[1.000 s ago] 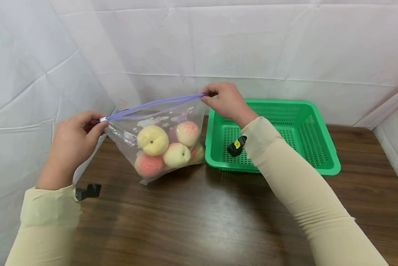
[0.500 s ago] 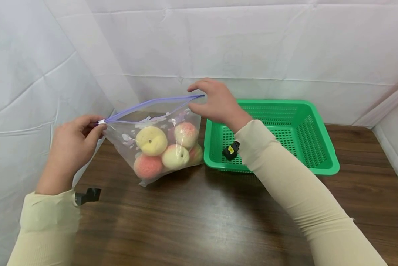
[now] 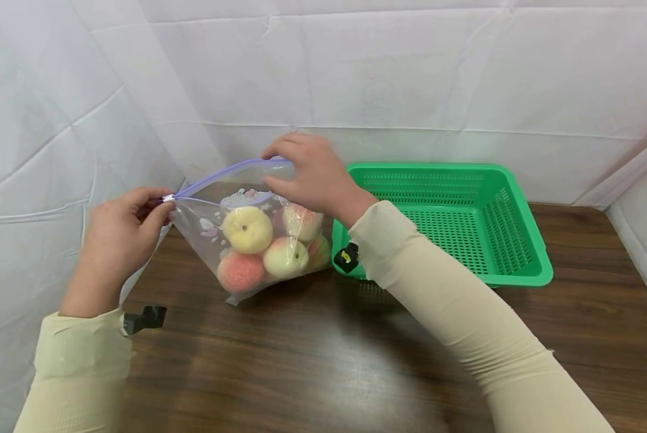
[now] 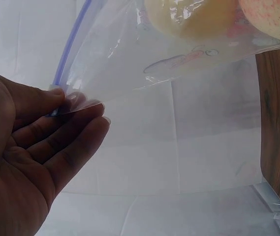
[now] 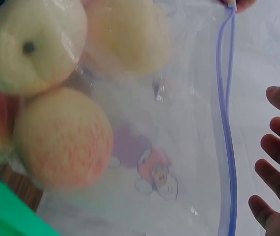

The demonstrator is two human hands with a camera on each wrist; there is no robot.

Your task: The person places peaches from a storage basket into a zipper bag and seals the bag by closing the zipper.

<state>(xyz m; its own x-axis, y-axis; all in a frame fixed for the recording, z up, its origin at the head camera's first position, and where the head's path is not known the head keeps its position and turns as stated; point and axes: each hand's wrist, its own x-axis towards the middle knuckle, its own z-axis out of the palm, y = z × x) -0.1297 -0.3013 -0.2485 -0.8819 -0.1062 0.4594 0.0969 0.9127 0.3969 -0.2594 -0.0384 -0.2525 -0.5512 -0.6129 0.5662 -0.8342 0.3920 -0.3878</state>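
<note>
A clear zip bag (image 3: pixel 203 224) with a purple zip and printed pictures holds several peaches (image 3: pixel 248 230), yellow, cream and pink. My left hand (image 3: pixel 122 234) pinches its upper left corner at the white slider (image 3: pixel 168 198), thumb against fingers. In the left wrist view, the corner of the film passes between the thumb and fingers. My right hand (image 3: pixel 318 174) hovers at the bag's mouth, thumb and fingers parted around the zip line. Its fingers (image 5: pixel 277 182) are spread beside the purple zip (image 5: pixel 231 172) in the right wrist view, apart from it. The bag's upper right corner is hidden behind this hand.
A green plastic basket (image 3: pixel 537 252) with slotted walls stands right of the bag, partly under the right forearm. Both are on a dark wooden table (image 3: pixel 280 361). White cloth (image 3: pixel 410 66) hangs behind and at the sides. Each wrist carries a small black camera (image 3: pixel 347 258).
My right hand has let go of the bag's upper right corner and moved left along the zip. The bag's mouth gapes wider. My left hand keeps its pinch at the slider.
</note>
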